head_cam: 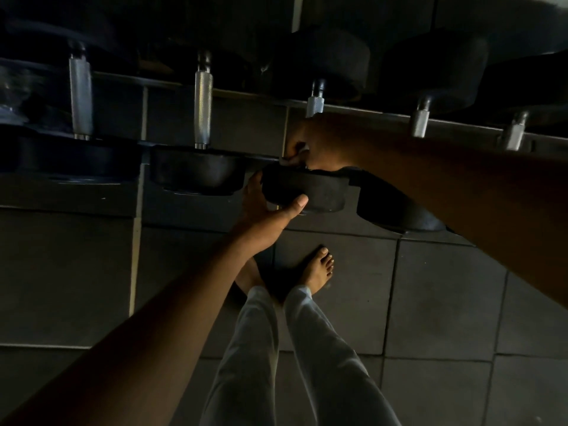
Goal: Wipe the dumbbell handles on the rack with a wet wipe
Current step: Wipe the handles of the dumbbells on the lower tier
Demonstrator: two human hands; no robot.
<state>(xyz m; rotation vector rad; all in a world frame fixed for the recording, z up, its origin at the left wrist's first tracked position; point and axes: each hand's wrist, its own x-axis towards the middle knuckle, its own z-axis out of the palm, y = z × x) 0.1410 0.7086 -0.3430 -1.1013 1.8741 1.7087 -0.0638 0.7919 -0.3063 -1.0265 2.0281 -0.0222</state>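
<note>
While left hand (264,210) cups the weight (304,192), right hand (316,146) fingers curl w/ wipe (295,155) round handle 3 (315,103): mid-wipe; next, probably handle 4 (419,121).

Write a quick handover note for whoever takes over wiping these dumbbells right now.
Right hand grips the white wet wipe around the third dumbbell's knurled metal handle, low on the bar.
Left hand holds that dumbbell's near black rubber head.
Five handles show on the dark rack.
Which handles are already wiped cannot be told.
Left: finish this handle, then the others.
</note>
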